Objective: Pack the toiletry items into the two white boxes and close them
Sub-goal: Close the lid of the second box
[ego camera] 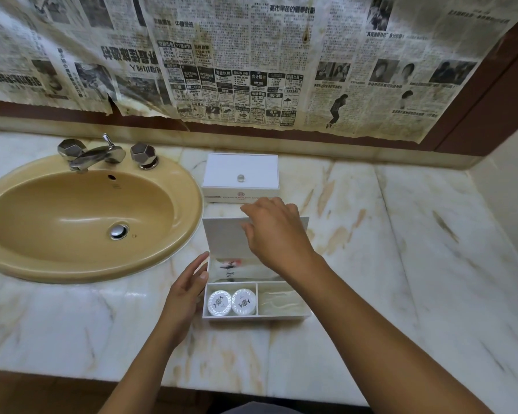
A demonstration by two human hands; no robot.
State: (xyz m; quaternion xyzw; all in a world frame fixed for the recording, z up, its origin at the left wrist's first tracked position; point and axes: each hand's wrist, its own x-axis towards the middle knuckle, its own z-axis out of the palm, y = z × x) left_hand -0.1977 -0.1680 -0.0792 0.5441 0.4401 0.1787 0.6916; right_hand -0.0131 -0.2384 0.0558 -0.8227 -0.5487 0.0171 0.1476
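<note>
The near white box [256, 315] lies on the marble counter with its lid [226, 239] tilted up at the back. My right hand [274, 231] grips the lid's top edge. Against the box's left wall rests my left hand [187, 289], fingers straight. Two round white soaps [232, 302] fill the front left compartment. Clear-wrapped items [281, 300] lie in the front right one, and white sachets [245, 268] in the back compartment, partly hidden by my right wrist. Behind it stands the far white box [240, 177], lid down, with a clear knob [241, 178] on top.
A tan oval sink [81, 216] with a chrome tap [97, 155] takes up the counter's left side. Newspaper sheets [251, 61] cover the wall behind. The marble counter [401, 249] stretches to the right, and its front edge runs below my forearms.
</note>
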